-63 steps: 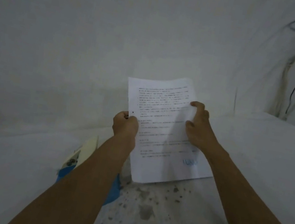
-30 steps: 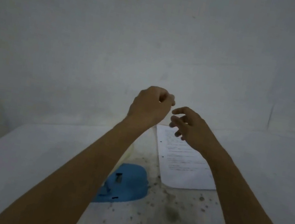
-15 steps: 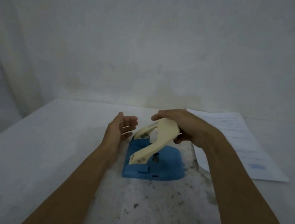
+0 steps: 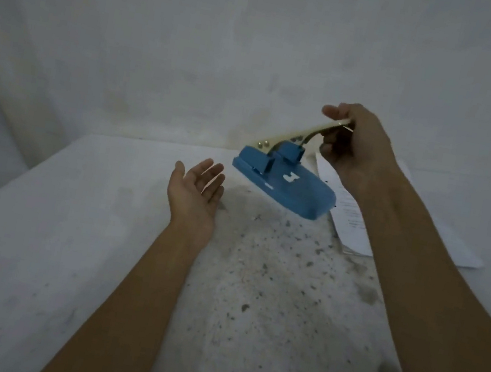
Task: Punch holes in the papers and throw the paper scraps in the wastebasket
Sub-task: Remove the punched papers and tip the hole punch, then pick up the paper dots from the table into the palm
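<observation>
Hole punch (image 4: 284, 181): lifted clear of the tabletop (image 4: 64, 236), tilted, blue base facing the camera, cream lever (image 4: 309, 131) uppermost.

Left hand (image 4: 195, 191): palm up, fingers spread, holding nothing, just left of and below the punch base, not touching it. Right hand (image 4: 354, 149): its grip is closed on the end of the lever, thumb on top, carrying the whole tool. Papers (image 4: 359, 219): flat on the tabletop to the right, partly hidden by the right forearm.

Step in hand, as a judgement: punching appears finished; the scrap-emptying step is starting. The next move likely calls for the left hand to support or open the base while the right hand keeps it level, so that scraps do not spill. No wastebasket is in view.

Clearances: the left tabletop edge runs diagonally, with open surface between it and the left hand. The near centre is bare apart from dark specks. A wall (image 4: 263, 41) stands close behind.
</observation>
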